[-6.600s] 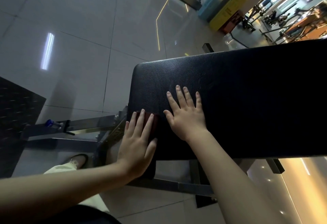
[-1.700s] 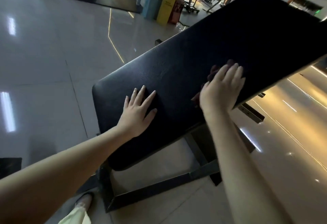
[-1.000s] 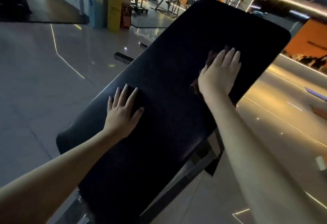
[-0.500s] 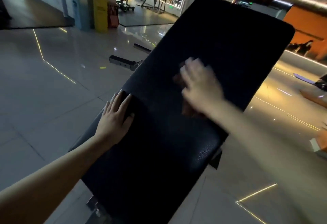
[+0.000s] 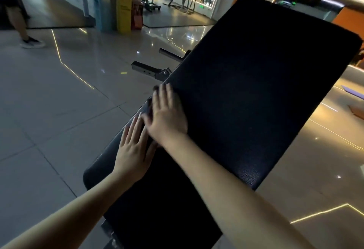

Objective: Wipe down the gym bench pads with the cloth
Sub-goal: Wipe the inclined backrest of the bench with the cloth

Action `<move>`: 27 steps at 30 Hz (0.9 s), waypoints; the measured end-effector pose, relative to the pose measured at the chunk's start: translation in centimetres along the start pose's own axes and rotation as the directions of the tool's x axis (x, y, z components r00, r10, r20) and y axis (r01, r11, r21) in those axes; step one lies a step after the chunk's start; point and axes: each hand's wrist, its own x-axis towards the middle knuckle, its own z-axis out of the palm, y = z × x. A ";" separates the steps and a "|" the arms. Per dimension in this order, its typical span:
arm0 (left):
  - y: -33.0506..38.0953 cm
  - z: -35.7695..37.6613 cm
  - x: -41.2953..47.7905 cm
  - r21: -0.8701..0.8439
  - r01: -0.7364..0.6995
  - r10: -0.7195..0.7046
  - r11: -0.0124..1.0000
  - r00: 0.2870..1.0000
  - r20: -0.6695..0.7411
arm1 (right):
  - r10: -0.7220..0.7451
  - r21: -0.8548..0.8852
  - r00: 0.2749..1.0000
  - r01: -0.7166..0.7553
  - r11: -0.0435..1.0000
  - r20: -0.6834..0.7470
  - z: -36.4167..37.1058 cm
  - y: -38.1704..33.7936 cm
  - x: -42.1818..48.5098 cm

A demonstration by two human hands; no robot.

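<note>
Two hands are on the pad (image 5: 256,91). Half a second back the right hand (image 5: 167,117) was out in the middle of it, and now it's over at the left edge, right up against the left hand (image 5: 134,150), thumb touching those fingertips. The left hand hasn't really budged. It's flat on the pad with fingers a little spread, holding nothing.

The right hand lies flat too, fingers straight and close together, pressing the cloth (image 5: 150,103) onto the pad at that left edge. Only a dark sliver of cloth pokes out past the fingers, and it's blurry, so I can't tell how it's folded.

Count: one pad, one cloth, two bare forearms, and one leg (image 5: 18,20) of a passer-by top left.

The pad is black with a pebbly, leather-look grain, a long rectangle with rounded corners, tilted up away from the camera. A square metal tube (image 5: 146,69) sticks out beside it. The floor (image 5: 59,115) is glossy grey tile with thin light strips, and a yellow pillar (image 5: 123,2) stands behind.
</note>
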 end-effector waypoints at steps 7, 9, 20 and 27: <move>1.4 0.0 0.2 -0.011 0.143 -0.143 0.990 0.990 0.018 | -0.199 -0.078 0.976 0.206 0.975 0.093 -2.1 5.4 2.3; 2.6 -0.5 1.4 -0.051 0.228 -0.226 0.972 0.973 0.042 | -0.121 -0.119 0.992 0.125 0.985 0.039 -5.2 11.0 5.0; 8.9 -0.3 8.0 -0.002 0.451 -0.447 0.893 0.886 0.124 | 0.281 -0.164 0.938 -0.315 0.935 -0.203 -6.8 12.8 10.9; 8.7 -0.6 7.8 -0.103 0.418 -0.410 0.902 0.907 0.095 | -0.272 -0.070 0.956 0.280 0.957 0.107 -3.9 7.8 6.4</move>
